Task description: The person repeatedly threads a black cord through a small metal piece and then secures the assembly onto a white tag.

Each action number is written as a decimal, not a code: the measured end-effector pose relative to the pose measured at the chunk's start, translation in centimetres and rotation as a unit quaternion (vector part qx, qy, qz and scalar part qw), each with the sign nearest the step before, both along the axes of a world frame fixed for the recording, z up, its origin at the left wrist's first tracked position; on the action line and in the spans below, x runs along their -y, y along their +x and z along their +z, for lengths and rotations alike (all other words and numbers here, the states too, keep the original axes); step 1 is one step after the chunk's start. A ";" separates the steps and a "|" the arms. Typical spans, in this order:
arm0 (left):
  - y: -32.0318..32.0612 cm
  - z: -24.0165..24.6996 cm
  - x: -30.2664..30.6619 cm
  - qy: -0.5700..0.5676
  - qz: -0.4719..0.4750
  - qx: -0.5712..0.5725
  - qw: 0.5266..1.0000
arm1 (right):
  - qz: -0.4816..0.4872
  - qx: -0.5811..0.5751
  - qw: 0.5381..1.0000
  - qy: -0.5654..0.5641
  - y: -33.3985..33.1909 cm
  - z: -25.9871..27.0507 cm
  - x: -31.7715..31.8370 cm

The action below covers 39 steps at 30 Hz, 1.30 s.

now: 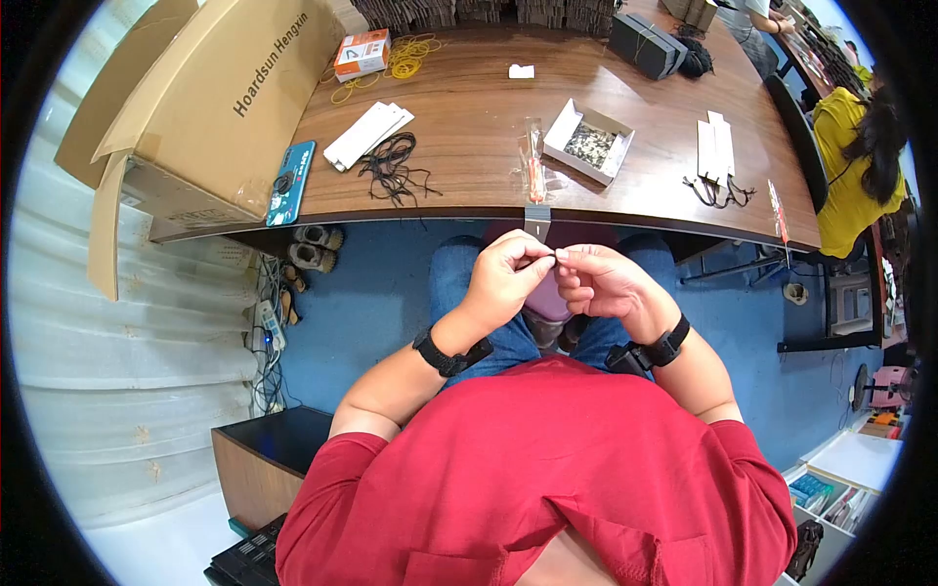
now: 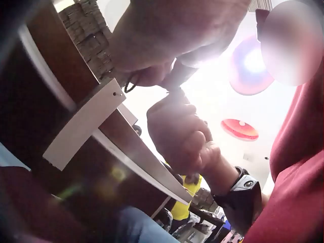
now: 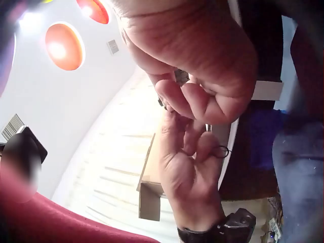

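In front of the chest, just off the table edge, my left hand [image 1: 501,280] and right hand [image 1: 608,281] meet at the fingertips. They pinch a thin black cord between them, its ends mostly hidden by the fingers. A small loop of the cord [image 3: 227,152] sticks out beside the left fingers in the right wrist view. From the left hand's side hangs a long pale hang tag [image 2: 83,126] with a small hole near its upper end. In the head view this tag looks grey and overlaps the table edge.
On the wooden table [image 1: 459,127] lie white tags [image 1: 368,135], black cords [image 1: 393,168] and an open box of small pieces [image 1: 589,142]. More tags [image 1: 715,148] lie at right. A big carton [image 1: 220,107] and phone [image 1: 291,184] sit at left. A person in yellow [image 1: 860,166] is at far right.
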<state>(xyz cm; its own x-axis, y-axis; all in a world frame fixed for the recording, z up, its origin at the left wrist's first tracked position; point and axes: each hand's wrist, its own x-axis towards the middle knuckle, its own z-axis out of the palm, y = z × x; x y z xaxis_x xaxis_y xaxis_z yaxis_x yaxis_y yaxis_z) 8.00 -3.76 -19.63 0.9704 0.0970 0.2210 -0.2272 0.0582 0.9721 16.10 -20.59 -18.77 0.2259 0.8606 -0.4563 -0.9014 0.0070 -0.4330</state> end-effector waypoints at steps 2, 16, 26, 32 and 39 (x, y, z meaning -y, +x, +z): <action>0.0 -0.5 -0.2 0.008 -0.008 0.000 1.000 | 0.008 -0.021 1.000 0.003 -0.2 -0.3 0.0; 0.6 -1.1 -0.5 -0.152 -0.064 -0.129 0.978 | -0.186 0.499 0.837 -0.124 -1.8 -0.9 -1.4; 1.2 -0.3 -2.0 -0.410 -0.173 -0.284 0.849 | -0.258 0.752 0.585 -0.160 -2.6 1.6 -2.0; 1.3 -0.3 -1.8 -0.393 -0.138 -0.245 0.875 | -0.267 0.757 0.583 -0.128 -2.7 1.8 -1.8; 0.8 0.2 -1.2 -0.300 -0.078 -0.234 0.921 | -0.272 0.784 0.534 -0.160 -2.4 1.4 -1.9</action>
<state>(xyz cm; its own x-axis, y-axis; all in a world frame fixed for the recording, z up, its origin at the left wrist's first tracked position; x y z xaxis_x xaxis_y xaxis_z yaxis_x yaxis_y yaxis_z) 8.83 -2.53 -19.39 0.9582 -0.0844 -0.2735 0.2664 0.6128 0.7440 13.69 -18.72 -17.35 0.7232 0.4072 0.5578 0.6701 -0.2181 -0.7095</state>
